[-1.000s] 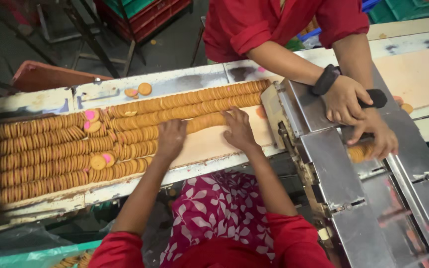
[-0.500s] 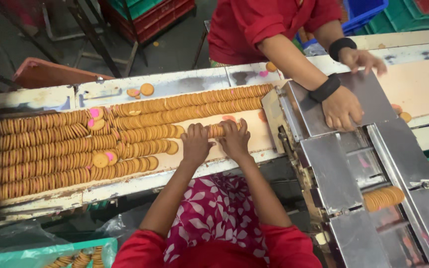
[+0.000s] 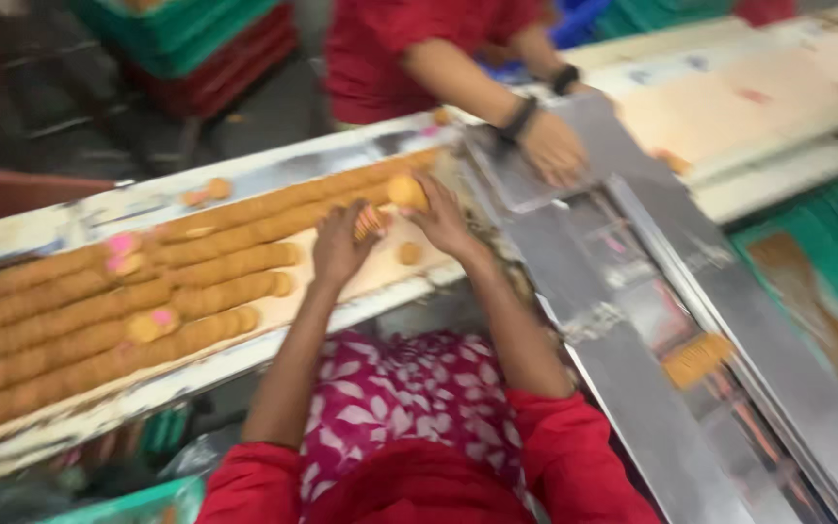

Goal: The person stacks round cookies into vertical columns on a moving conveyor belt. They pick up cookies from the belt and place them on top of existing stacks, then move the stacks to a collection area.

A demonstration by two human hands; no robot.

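green and red crates (image 3: pixel 201 44) sit stacked beyond and left of the hands, contents blurred. a teal bin edge (image 3: pixel 123 505) shows below the left elbow. the left hand (image 3: pixel 339 247) is closed on a short stack of biscuits (image 3: pixel 370 222) pressed between its fingers; the right hand (image 3: pixel 438 218), just beside it, pinches a round biscuit (image 3: pixel 406 191) at its fingertips. left of both hands about six rows of biscuits (image 3: pixel 80 311) lie on the pale tray (image 3: pixel 380 277) of the bench, with three pink cream-topped ones (image 3: pixel 120 243) among them. right of the hands a steel chute (image 3: pixel 632 388) carries one biscuit stack (image 3: pixel 696 359). a co-worker's hand (image 3: pixel 555 147) rests on the chute's top.
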